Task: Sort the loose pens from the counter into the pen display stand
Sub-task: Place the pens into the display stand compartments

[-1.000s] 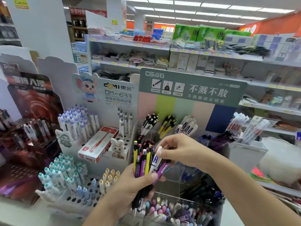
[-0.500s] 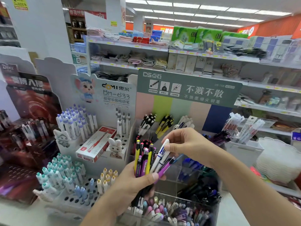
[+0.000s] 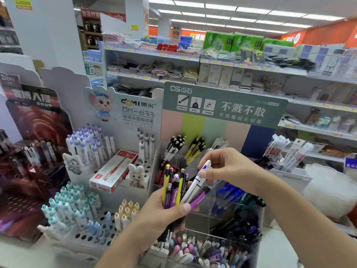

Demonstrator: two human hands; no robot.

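- Two hands: the left hand (image 3: pixel 164 215) and the right hand (image 3: pixel 228 167)
- One white pen (image 3: pixel 199 180) pinched in the right hand
- A bunch of pens (image 3: pixel 174 190) in the left hand, about seven, partly hidden
- One red box (image 3: pixel 114 171)
- One rabbit figure (image 3: pixel 136 176)
- Three display stands with tall back cards; pens in them too many to count

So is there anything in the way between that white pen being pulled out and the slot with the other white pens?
Nothing visible blocks it. The right hand pinches the white pen above the bundle in the left hand, and the white pens' slot sits just behind, with open air between.
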